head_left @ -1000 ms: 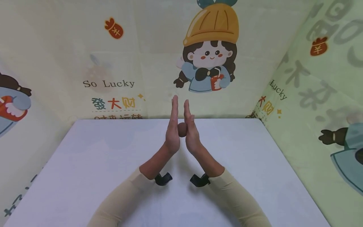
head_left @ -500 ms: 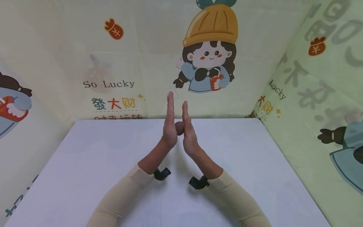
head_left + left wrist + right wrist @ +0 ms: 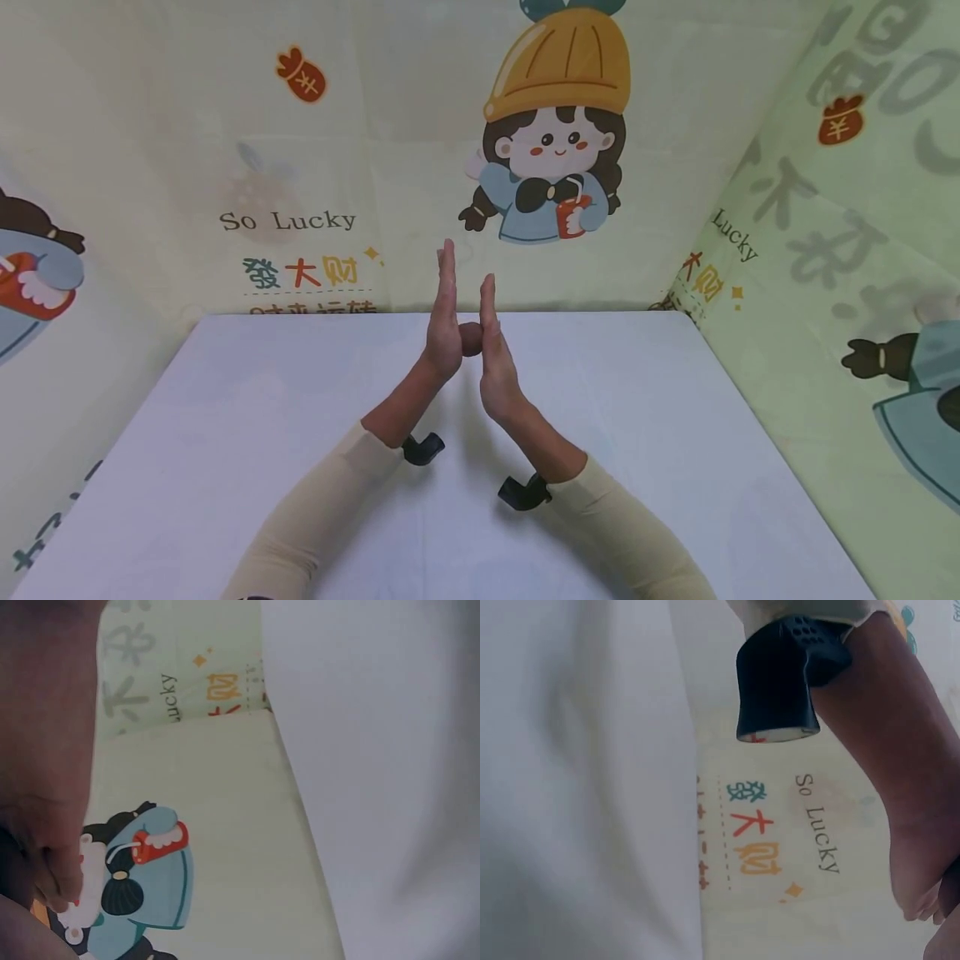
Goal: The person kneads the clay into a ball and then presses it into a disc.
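A small brown ball [image 3: 471, 339] was caught between the person's two palms, raised above the far part of the table. Its outline was close to a circle, so I could pick out neither a long axis nor a way it pointed. The surface looked matt and evenly coloured, dark as cocoa; whether it was hard or soft I couldn't tell.

The left hand [image 3: 445, 321] stood on edge, fingers straight and pointing up and away from the body, its palm against one side of the ball. The right hand [image 3: 497, 358] faced it, fingers just as straight, its inner side touching the other. Neither was clenched or curled round anything; the ball sat pressed between flat hands. They weren't quite level: the left reached farther forward than the right. From the wrists, just a dark patch showed between the hands, too dim to read.

Cream sleeves [image 3: 300, 508] covered both forearms, the fabric snug and gathered into small folds near the elbows. At each wrist sat a black curved fitting [image 3: 423, 449]; seen closer, one had a flared mouth and a patch of little round holes.

The table [image 3: 600, 400] was smooth and pale with a lilac cast, soft shadows lying under the arms. Behind it hung a faintly creased cream sheet [image 3: 420, 167], printed with lettering and a cartoon figure [image 3: 555, 142] in a ribbed orange hat.
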Available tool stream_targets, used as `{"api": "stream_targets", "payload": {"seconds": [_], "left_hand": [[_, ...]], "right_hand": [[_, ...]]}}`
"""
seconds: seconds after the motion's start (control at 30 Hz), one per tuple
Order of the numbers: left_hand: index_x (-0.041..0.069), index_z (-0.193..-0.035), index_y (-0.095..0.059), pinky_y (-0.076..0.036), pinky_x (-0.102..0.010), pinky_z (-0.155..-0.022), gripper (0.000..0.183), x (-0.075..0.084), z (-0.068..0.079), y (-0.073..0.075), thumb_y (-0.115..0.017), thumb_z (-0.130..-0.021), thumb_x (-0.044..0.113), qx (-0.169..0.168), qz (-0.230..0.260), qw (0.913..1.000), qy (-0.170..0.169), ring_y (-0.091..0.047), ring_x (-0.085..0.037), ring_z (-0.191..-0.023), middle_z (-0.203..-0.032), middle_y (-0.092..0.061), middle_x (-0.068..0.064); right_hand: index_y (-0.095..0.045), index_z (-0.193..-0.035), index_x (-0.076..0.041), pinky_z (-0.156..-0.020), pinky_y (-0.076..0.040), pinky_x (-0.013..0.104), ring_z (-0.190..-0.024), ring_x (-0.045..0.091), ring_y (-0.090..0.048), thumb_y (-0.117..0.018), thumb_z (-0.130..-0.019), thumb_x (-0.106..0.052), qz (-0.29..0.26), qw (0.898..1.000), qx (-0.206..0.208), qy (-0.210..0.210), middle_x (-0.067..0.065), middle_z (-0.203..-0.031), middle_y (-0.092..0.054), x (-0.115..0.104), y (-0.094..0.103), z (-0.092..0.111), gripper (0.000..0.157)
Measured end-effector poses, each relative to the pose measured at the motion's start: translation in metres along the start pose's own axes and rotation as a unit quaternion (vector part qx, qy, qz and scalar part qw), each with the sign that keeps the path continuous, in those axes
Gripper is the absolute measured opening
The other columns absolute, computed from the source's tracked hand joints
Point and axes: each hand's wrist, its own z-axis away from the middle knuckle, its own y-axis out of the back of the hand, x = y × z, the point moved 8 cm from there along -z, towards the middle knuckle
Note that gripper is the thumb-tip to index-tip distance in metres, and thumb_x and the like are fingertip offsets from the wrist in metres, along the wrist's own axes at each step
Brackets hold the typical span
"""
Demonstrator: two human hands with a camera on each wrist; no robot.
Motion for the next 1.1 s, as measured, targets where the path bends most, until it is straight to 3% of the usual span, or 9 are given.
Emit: {"api": "stream_targets", "payload": {"seconds": [0.37, 0.87, 0.97, 1.1], "left_hand": [[0.011, -0.17, -0.003, 0.01, -0.054, -0.124, 0.068, -0.018, -0.001, 0.007, -0.017, -0.109, 0.037, -0.007, -0.021, 0.9997, 0.014, 0.012, -0.01, -0.158, -0.176, 0.009, 0.0], [0.019, -0.171, -0.001, 0.009, -0.06, -0.122, 0.066, -0.04, 0.009, -0.002, -0.014, -0.11, 0.04, -0.048, -0.028, 0.9972, 0.048, 0.014, -0.007, -0.157, -0.175, 0.01, 0.008], [0.018, -0.171, -0.002, 0.009, -0.059, -0.122, 0.066, -0.042, 0.012, -0.006, -0.014, -0.109, 0.038, -0.058, -0.029, 0.9971, 0.041, 0.014, -0.008, -0.158, -0.176, 0.009, 0.005], [0.015, -0.17, -0.004, 0.009, -0.058, -0.123, 0.065, -0.043, 0.017, -0.011, -0.013, -0.109, 0.035, -0.067, -0.043, 0.9964, 0.028, 0.013, -0.009, -0.158, -0.177, 0.006, 0.0]], "right_hand": [[0.006, -0.167, -0.005, -0.125, 0.005, 0.051, -0.16, 0.016, 0.01, -0.011, -0.114, -0.049, -0.01, 1.0, -0.011, 0.024, 0.003, -0.176, 0.012, -0.005, -0.005, 0.002, 0.071], [0.007, -0.167, -0.007, -0.125, 0.009, 0.05, -0.159, 0.012, 0.011, -0.014, -0.111, -0.057, -0.01, 0.999, -0.011, 0.033, 0.001, -0.176, 0.014, -0.011, 0.005, -0.009, 0.078], [0.008, -0.168, -0.009, -0.125, 0.005, 0.048, -0.159, 0.012, 0.009, -0.015, -0.111, -0.058, -0.01, 0.999, -0.01, 0.034, -0.001, -0.175, 0.014, -0.011, 0.008, -0.012, 0.079], [0.009, -0.168, -0.012, -0.123, -0.01, 0.049, -0.158, 0.016, -0.005, -0.017, -0.109, -0.062, -0.018, 0.999, -0.007, 0.031, -0.003, -0.175, 0.015, -0.01, 0.012, -0.016, 0.082]]}}
